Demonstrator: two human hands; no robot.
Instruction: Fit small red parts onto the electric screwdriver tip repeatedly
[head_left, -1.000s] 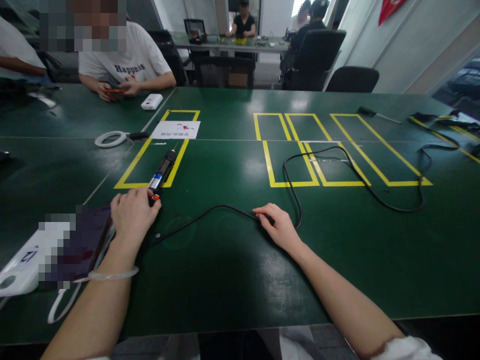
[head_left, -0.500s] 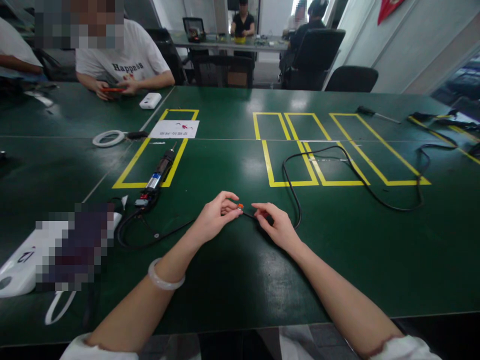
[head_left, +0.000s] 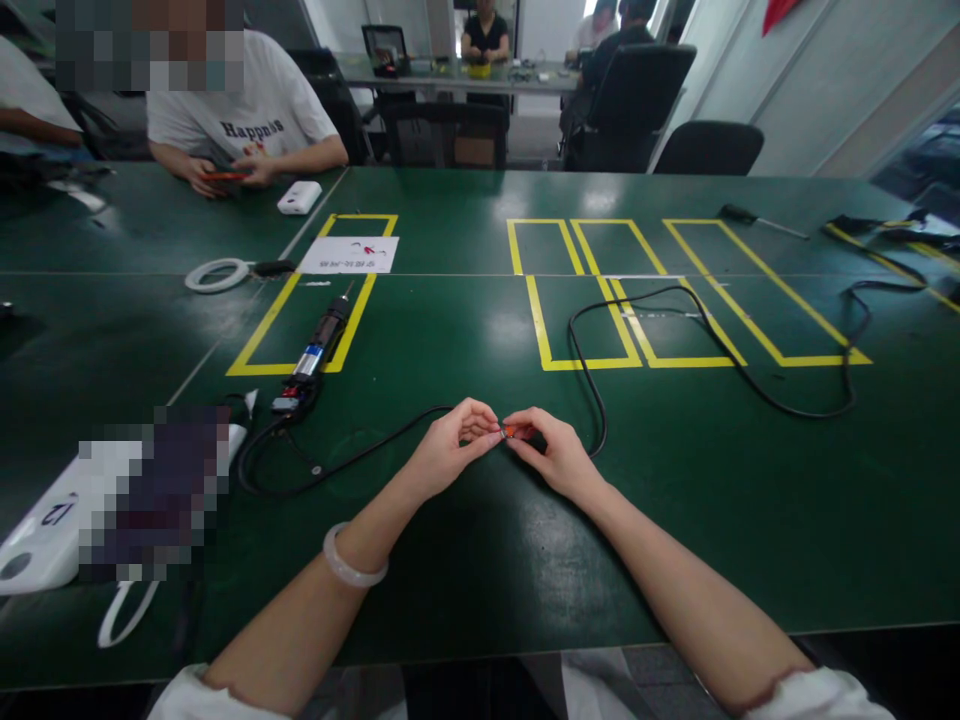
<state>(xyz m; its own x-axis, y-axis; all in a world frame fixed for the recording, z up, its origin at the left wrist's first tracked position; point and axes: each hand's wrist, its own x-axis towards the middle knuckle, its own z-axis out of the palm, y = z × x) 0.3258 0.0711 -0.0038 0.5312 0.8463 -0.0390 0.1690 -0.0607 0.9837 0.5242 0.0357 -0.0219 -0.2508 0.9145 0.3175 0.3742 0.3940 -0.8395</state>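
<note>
My left hand [head_left: 457, 445] and my right hand [head_left: 553, 455] meet fingertip to fingertip just above the table. Thumb and forefinger of each are pinched at a small orange-and-silver connector [head_left: 510, 431], mostly hidden by the fingers. A black cable [head_left: 375, 443] runs from the electric screwdriver [head_left: 313, 350] toward my left hand. Another stretch of black cable [head_left: 600, 400] passes behind my right hand and loops off to the right. The screwdriver lies at the left, its bit pointing away from me, partly inside a yellow taped outline.
More yellow outlines [head_left: 592, 363] mark the green table [head_left: 450, 330]. A printed card [head_left: 351, 255], a white cable coil [head_left: 217, 275] and a white device [head_left: 45, 530] lie left. A hand screwdriver [head_left: 761, 221] lies far right. Across the table sits a person [head_left: 251, 110] holding a phone.
My left hand has moved right, bringing its fingertips against those of my right hand. The orange piece now sits between both hands, and my right fingers have closed at it.
</note>
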